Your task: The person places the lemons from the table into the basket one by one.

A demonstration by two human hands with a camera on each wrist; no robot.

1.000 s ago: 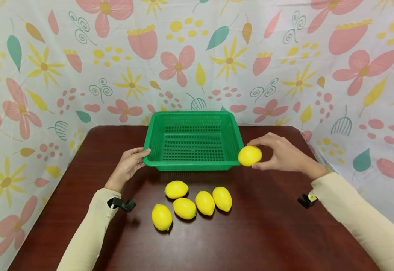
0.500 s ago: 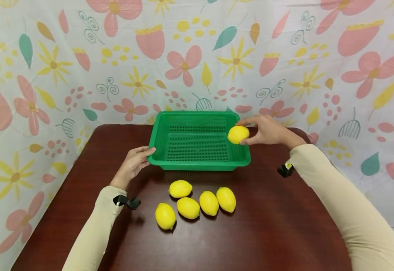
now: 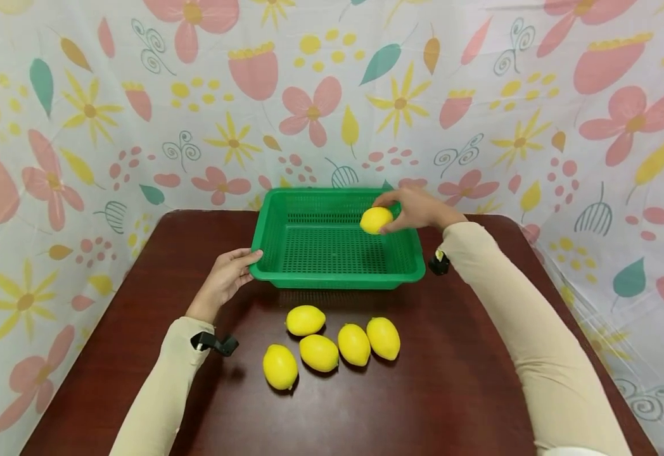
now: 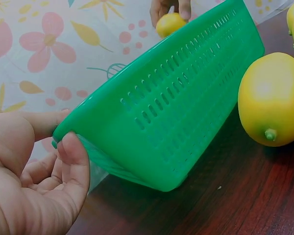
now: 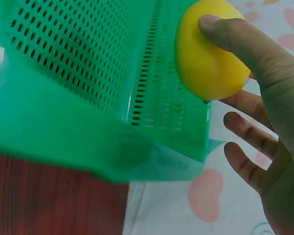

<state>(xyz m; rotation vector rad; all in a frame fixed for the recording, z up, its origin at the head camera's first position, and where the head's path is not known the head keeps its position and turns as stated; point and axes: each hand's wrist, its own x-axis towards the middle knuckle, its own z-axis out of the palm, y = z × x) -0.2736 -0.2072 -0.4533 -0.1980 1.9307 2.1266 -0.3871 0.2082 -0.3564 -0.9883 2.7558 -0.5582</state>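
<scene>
A green plastic basket (image 3: 338, 277) with slotted walls stands at the back of the table. My left hand (image 3: 225, 278) pinches its front left corner; in the left wrist view the thumb and a finger of that hand (image 4: 44, 171) clasp the rim. Over the right part of the basket, my right hand (image 3: 414, 208) holds a lemon (image 3: 376, 220) between thumb and fingers. The right wrist view has the thumb lying across this lemon (image 5: 206, 58), with the other fingers partly hidden behind it. Inside the basket only the bare perforated bottom shows.
Several lemons lie on the dark red-brown table (image 3: 423, 392) in front of the basket, among them a leftmost lemon (image 3: 280, 367) and a rightmost lemon (image 3: 383, 338). A flower-patterned cloth (image 3: 309, 76) hangs right behind the basket and along the sides.
My right hand has carried the lemon from beside the basket's front right corner, leftward and back, to over the basket. The left hand keeps its grip on the rim.
</scene>
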